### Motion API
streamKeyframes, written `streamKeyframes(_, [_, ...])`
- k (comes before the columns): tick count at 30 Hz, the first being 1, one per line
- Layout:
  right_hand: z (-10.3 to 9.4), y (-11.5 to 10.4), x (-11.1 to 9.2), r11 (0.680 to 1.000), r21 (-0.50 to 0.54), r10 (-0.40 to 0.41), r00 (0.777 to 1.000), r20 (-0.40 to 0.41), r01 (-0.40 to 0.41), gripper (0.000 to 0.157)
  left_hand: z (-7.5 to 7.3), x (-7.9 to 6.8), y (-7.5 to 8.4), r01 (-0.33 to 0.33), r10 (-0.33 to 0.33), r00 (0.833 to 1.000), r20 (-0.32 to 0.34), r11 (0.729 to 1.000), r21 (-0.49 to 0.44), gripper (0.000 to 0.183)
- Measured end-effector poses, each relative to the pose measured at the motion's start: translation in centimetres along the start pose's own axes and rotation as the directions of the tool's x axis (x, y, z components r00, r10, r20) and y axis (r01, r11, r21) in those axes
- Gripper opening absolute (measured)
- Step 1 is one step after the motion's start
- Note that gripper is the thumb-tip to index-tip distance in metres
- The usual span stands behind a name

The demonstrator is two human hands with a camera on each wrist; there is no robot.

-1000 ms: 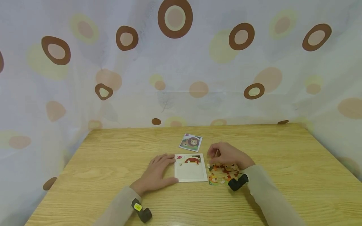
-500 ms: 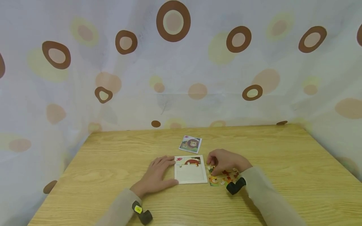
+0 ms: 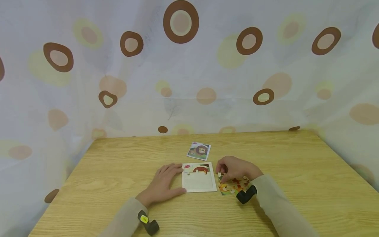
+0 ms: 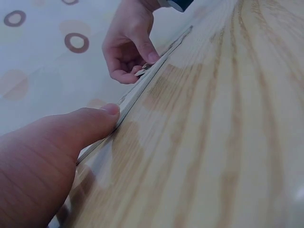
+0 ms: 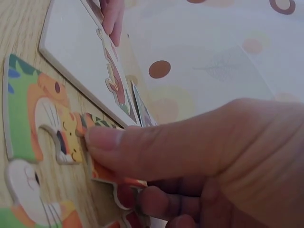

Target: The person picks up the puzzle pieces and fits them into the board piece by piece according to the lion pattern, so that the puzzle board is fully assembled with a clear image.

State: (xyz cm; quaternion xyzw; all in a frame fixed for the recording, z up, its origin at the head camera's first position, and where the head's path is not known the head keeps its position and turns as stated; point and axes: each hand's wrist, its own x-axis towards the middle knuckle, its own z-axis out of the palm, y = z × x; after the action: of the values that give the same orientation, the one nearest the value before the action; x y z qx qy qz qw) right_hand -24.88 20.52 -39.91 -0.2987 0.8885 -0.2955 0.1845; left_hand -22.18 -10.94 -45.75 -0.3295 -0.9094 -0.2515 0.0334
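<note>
A square white puzzle board (image 3: 199, 183) lies on the table, with fitted pieces (image 3: 200, 169) along its far part and a bare lower part. My left hand (image 3: 163, 184) rests at its left side, fingers spread, thumb (image 4: 102, 121) touching the board's near edge in the left wrist view. To the right, my right hand (image 3: 238, 168) pinches a jigsaw piece (image 5: 102, 172) between thumb and fingers, low over the loose pieces. The thumb covers part of it. Beside it lie loose jigsaw pieces (image 5: 26, 137) printed in orange and green; the hand hides some of them.
A small lion picture card (image 3: 199, 150) lies behind the board. The wooden table (image 3: 118, 171) reaches back to a patterned cloth (image 3: 189, 72), which also hangs at both sides.
My right hand has come down and slightly left over the loose pieces, its thumb and fingers closing on one. My left hand has stayed at the board.
</note>
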Motion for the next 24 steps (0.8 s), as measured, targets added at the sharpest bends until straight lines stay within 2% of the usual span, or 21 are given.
streamKeyframes(5, [0.0,0.2,0.0,0.999,-0.012,-0.036,0.999,-0.033,0.036,0.019,-0.2,0.0,0.2,0.002,-0.002,1.000,-0.002,1.000,-0.011,0.070])
streamKeyframes(11, [0.1,0.9,0.3,0.996,-0.025,-0.088,0.985,-0.149,0.085,0.014,-0.2,0.0,0.3,0.002,-0.002,1.000,0.003,1.000,-0.020,0.071])
streamKeyframes(17, [0.1,1.0,0.8,0.998,-0.011,-0.070,0.967,-0.244,0.070,0.007,-0.2,0.3,0.3,0.004,-0.004,1.000,0.003,1.000,-0.009,0.072])
streamKeyframes(20, [0.4,0.4,1.3,0.998,0.020,-0.058,0.964,-0.261,0.065,0.009,-0.2,0.3,0.2,0.008,-0.008,1.000,0.003,1.000,-0.012,0.071])
streamKeyframes(24, [0.9,-0.7,2.3,0.995,0.056,-0.067,0.968,-0.242,0.083,0.020,-0.1,0.2,0.1,0.011,-0.011,1.000,0.002,1.000,-0.016,0.071])
